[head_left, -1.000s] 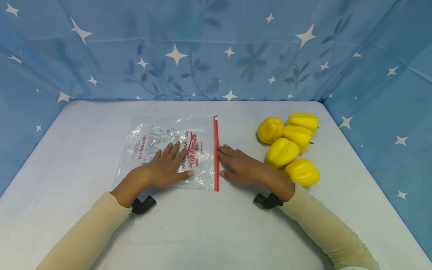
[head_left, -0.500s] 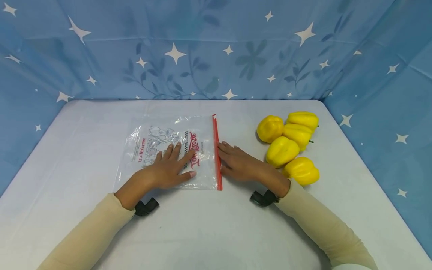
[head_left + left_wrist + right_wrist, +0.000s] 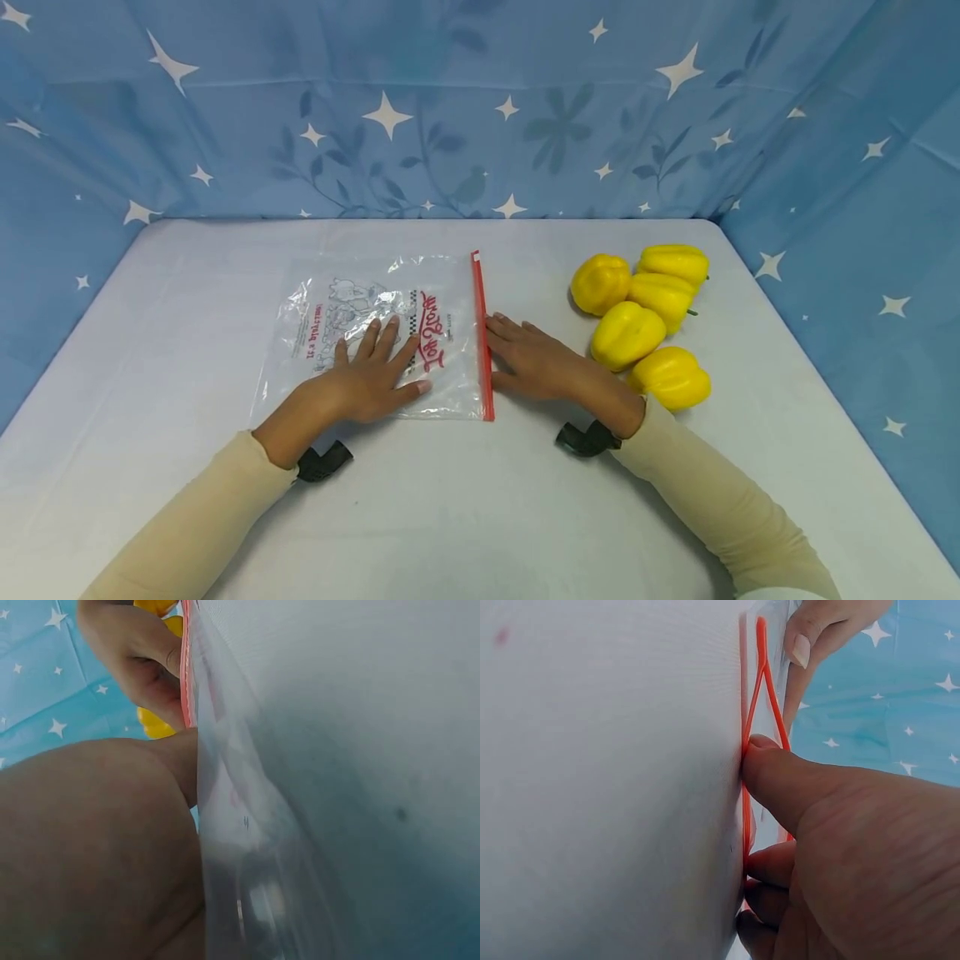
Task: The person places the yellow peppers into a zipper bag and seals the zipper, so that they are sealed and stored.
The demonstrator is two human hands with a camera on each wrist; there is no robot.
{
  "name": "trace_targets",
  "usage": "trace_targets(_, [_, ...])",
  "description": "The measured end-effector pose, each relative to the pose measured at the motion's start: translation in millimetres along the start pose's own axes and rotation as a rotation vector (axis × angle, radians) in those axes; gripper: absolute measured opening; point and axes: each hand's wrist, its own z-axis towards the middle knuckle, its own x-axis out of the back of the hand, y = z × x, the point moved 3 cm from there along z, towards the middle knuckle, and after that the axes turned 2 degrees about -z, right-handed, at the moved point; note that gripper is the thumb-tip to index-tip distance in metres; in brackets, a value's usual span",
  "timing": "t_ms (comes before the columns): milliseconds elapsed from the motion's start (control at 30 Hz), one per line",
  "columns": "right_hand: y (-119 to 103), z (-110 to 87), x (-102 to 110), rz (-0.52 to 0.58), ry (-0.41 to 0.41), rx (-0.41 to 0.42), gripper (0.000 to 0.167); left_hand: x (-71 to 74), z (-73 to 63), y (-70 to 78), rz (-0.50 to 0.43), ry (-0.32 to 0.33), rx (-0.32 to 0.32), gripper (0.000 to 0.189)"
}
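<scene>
Five glossy, lobed yellow bell peppers [image 3: 637, 327] sit right of a crinkly transparent plastic zip bag [image 3: 397, 293] on a white table [image 3: 450, 508]. The left hand [image 3: 366, 382] lies spread on its printed film; the right hand [image 3: 531, 363], unclenched, touches the parted red rim [image 3: 480, 300].

From here the white tabletop [image 3: 450, 517] looks like matt cloth. The clear, flat, red-edged bag [image 3: 397, 296] glints, thin glossy plastic; toward the far right corner, rounded yellow bell peppers [image 3: 628, 336] gleam smooth. Beyond the far edge hangs blue star-printed cloth [image 3: 480, 83].
</scene>
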Motion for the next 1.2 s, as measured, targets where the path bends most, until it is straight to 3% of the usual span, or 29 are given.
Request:
trace_targets(500, [-2,-1.7,0,-0.022,0.002,0.02,0.08,0.3,-10.3,-1.0,-0.002,0.026,0.024,0.08])
trace_targets(800, [0,-0.7,0,-0.023,0.002,0.017,0.081,1.4,-15.6,-4.2,-0.005,0.012,0.034,0.068])
trace_targets(933, [-1,-0.7,0,-0.016,-0.002,0.016,0.081,1.4,-15.2,-3.7,0.023,0.017,-0.008,0.061])
trace_targets(1067, [-2,-0.9,0,-0.014,-0.004,0.022,0.08,3.0,-14.6,0.3,0.069,0.025,-0.108,0.058])
trace_targets(1200, [-2,-0.9,0,-0.015,0.003,0.028,0.08,4.3,-13.9,3.6,0.048,0.003,-0.171,0.059])
